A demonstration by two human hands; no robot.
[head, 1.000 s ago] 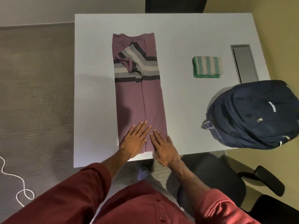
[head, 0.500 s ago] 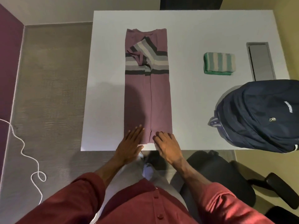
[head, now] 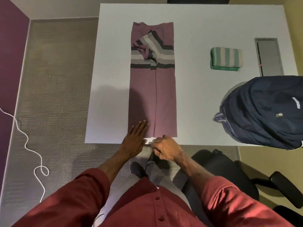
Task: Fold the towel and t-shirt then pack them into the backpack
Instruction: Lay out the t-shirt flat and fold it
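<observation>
Shows the t-shirt (head: 164, 95) as a long strip reaching the near edge of the counter (head: 111, 79), bare surface either side, left hand (head: 133, 140) flat on its hem, right hand (head: 165, 149) pinching the hem, towel (head: 227, 58) and backpack (head: 265, 112) rightward.

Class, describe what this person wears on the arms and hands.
The left sleeve and right sleeve are red, long, pushed up off the forearms. The shirt has matching red buttons. The left hand and right hand wear no visible gloves, rings or watch.
</observation>
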